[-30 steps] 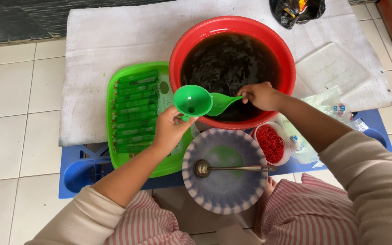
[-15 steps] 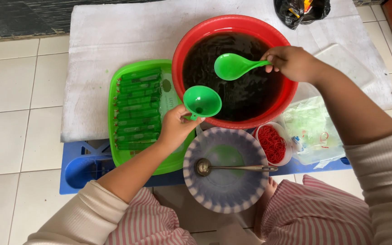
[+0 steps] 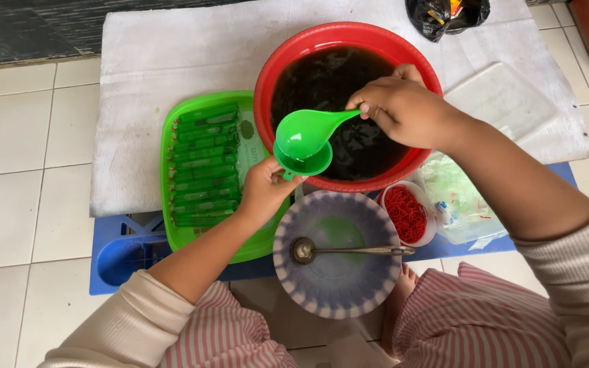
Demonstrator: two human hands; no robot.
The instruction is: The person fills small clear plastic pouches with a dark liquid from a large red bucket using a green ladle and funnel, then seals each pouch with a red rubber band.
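My left hand (image 3: 262,191) holds a green funnel (image 3: 306,164) upright at the near rim of a big red basin (image 3: 288,60) full of dark liquid. My right hand (image 3: 403,109) grips the handle of a green ladle (image 3: 306,131) whose bowl sits right over the funnel's mouth. What the funnel feeds into is hidden under my left hand. Beside that hand lies a green tray (image 3: 172,232) with rows of filled green plastic tubes (image 3: 204,163).
A patterned bowl (image 3: 288,279) with a metal ladle (image 3: 349,251) sits near my lap. A small cup of red rubber bands (image 3: 405,212), clear plastic bags (image 3: 461,201), a white mat (image 3: 172,54), a black bag (image 3: 444,13) and a blue crate (image 3: 121,255) surround it.
My right hand lifted the ladle out over the basin, then brought it back and down onto the funnel. My left hand and the funnel stayed nearly in place.
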